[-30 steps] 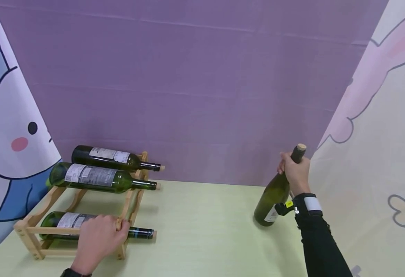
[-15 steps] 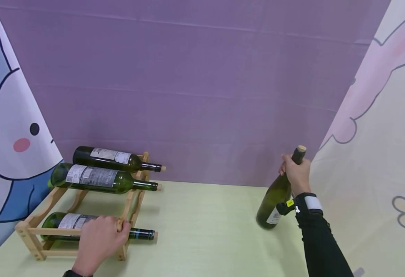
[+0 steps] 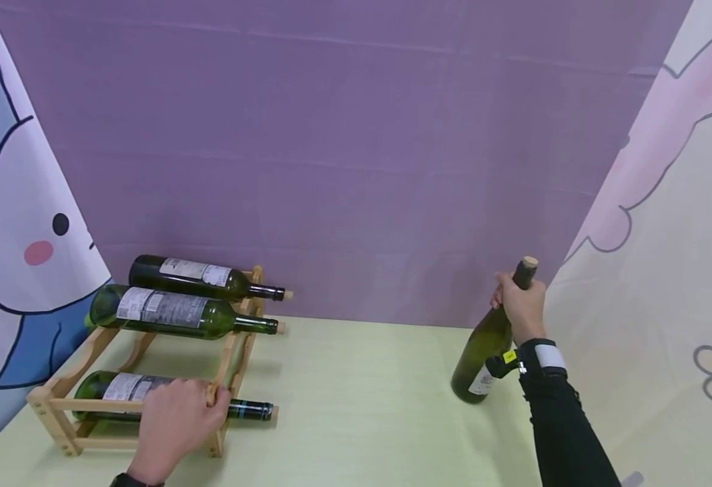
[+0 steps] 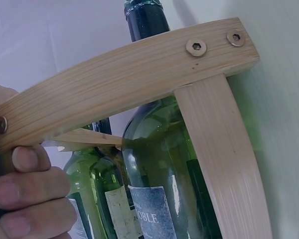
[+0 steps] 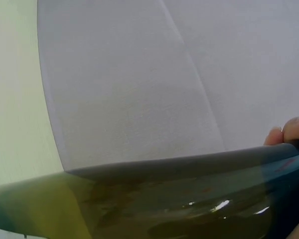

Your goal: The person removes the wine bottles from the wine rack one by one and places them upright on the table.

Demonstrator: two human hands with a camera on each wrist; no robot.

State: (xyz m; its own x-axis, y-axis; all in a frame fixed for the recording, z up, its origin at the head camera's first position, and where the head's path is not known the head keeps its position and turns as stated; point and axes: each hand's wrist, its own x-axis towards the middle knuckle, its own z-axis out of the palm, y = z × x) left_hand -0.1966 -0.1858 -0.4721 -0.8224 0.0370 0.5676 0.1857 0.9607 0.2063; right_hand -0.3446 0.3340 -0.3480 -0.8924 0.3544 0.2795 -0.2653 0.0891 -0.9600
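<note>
My left hand (image 3: 180, 423) grips the near front corner of a wooden wine rack (image 3: 90, 352); its curled fingers (image 4: 32, 191) show in the left wrist view. On the rack's lower level lies a green wine bottle (image 4: 152, 134), partly hidden by that hand. Two more corked bottles lie across the top, a dark one (image 3: 194, 276) behind a green one (image 3: 167, 312), necks to the right. Over at the right, my right hand (image 3: 521, 304) holds a corked green wine bottle (image 3: 480, 352) round its neck. This bottle leans, its base low over or on the table; contact is unclear.
A pale green table (image 3: 356, 399) spreads between rack and held bottle. Behind it hangs a purple backdrop (image 3: 356, 162). Printed cartoon sheets stand on either side, a blue and white one (image 3: 33, 203) left and a cream one (image 3: 648, 284) right, close to the right arm.
The held bottle's base shifts slightly right and toward me early on, then stays put. The left hand keeps its grip on the rack. The view drifts a little.
</note>
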